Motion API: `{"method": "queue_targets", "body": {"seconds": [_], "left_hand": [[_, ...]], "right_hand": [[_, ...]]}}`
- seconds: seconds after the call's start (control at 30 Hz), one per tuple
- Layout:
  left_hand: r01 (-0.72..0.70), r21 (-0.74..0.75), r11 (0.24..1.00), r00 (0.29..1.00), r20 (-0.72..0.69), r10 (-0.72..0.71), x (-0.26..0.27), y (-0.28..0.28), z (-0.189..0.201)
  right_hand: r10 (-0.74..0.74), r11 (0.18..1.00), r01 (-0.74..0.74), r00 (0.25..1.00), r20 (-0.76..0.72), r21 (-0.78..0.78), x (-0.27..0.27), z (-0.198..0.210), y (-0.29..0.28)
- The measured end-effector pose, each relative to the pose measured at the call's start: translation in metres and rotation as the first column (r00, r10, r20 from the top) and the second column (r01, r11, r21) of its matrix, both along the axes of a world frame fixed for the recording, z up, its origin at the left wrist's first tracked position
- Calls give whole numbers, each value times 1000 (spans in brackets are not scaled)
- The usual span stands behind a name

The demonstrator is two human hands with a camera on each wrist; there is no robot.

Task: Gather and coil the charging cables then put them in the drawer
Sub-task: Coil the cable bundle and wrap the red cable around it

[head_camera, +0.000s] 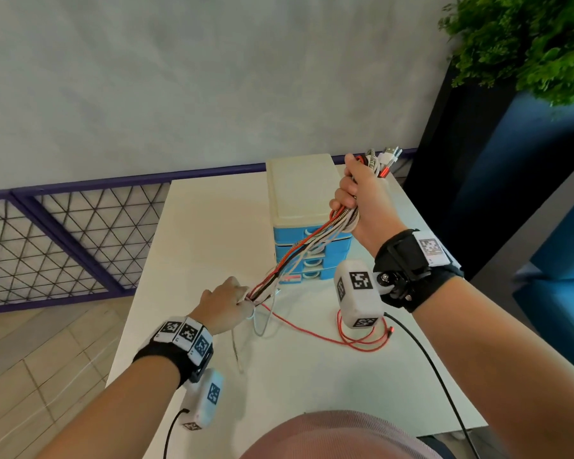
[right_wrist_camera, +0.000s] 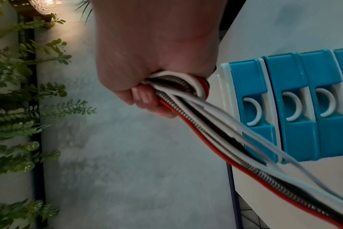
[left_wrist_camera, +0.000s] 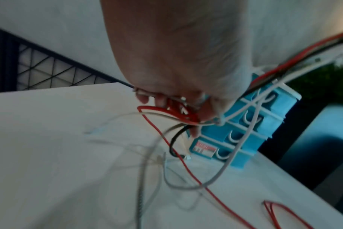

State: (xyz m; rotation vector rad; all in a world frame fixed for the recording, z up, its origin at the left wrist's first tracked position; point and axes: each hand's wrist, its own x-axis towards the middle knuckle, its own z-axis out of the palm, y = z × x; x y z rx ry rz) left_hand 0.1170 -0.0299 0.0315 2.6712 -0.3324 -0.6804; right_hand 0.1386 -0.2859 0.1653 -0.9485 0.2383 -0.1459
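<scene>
White table (head_camera: 212, 207) with blue drawer unit (head_camera: 307, 226): right hand (head_camera: 362, 200) raised, clenching bundled cables (head_camera: 299, 251); left hand (head_camera: 224, 301) grasps them lower, near the tabletop.

Grey plaster wall (head_camera: 196, 77) behind white table (head_camera: 212, 220). Purple-framed mesh railing (head_camera: 63, 233) at left, beige tile floor (head_camera: 47, 359) below. Green plant (head_camera: 527, 38) top right w/ dark blue planter (head_camera: 497, 180).

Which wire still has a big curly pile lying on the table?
The red wire. It trails from the left hand into loops on the table; the white and black wires run up between both hands.
</scene>
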Motion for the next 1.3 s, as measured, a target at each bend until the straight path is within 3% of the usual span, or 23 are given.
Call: {"method": "queue_targets", "body": {"seconds": [0.13,0.23,0.43,0.5,0.57,0.7,0.8,0.87,0.93,0.97,1.07,1.13,1.23,1.3], "left_hand": [[-81,-283,956,991,-126,46,-9,-4,12],[-207,-530,822,954,-296,49,-7,-9,26],[-386,-684,619,905,-412,108,-1,4,19],[-350,-689,635,922,-373,103,-3,7,15],[-266,-627,732,955,-276,111,-8,12,4],[-288,-420,860,949,-248,196,-11,26,-26],[-273,-345,898,958,-183,220,-6,20,-26],[-202,-362,910,974,26,227,2,8,-11],[-143,-412,900,932,249,262,7,-6,15],[-109,-463,880,917,296,269,8,-14,31],[76,-590,804,947,295,127,2,-46,81],[155,-629,762,975,221,-16,-6,-66,105],[196,-607,770,979,78,-188,-13,-87,116],[185,-640,746,978,43,-206,-17,-95,111]], "right_hand": [[-38,999,37,999,-12,-27,3,2,-8],[-83,995,82,996,-28,-60,3,1,-11],[-175,984,172,983,-55,-57,4,-9,-23],[-193,981,191,980,-56,-31,3,-8,-26],[-197,980,196,979,-47,-7,2,-5,-28],[-187,982,187,982,-33,8,0,0,-31],[-134,991,134,991,-27,5,-3,-3,-26],[-80,997,80,997,-10,-9,-4,-6,-18],[-13,1000,14,1000,9,-19,-7,-7,-7],[21,1000,-20,1000,16,-21,-8,-7,-1],[107,994,-106,994,33,-30,-13,-5,18],[134,990,-132,990,50,-43,-16,-3,29],[126,991,-122,990,70,-60,-20,1,36],[123,992,-120,988,91,-39,-21,4,35]]}}
